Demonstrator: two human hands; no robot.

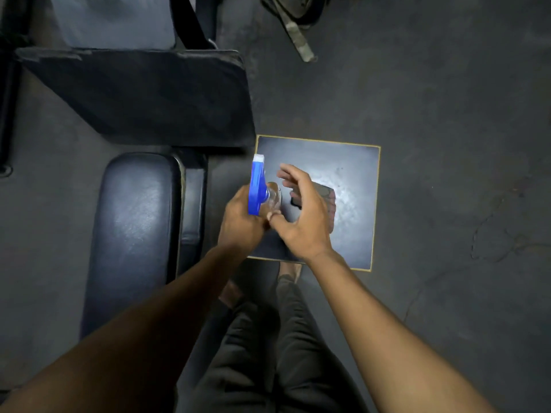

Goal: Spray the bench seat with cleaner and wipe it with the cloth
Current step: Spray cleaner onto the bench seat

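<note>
The clear spray bottle (272, 199) with a blue trigger head is in my left hand (241, 225), which grips it from below, nozzle pointing away from me. My right hand (301, 216) hovers just right of the bottle, fingers spread, thumb touching my left hand; it holds nothing. A dark folded cloth (326, 198) lies on a square stool top, partly hidden under my right hand. The padded black bench seat (134, 228) runs along the left of the view, a short way left of my left hand.
The square stool top (354, 162) has a yellow edge and a shiny worn middle. A slanted black pad (149, 96) sits beyond the bench seat. A strap (298, 37) lies on the dark floor at the top. My legs show below.
</note>
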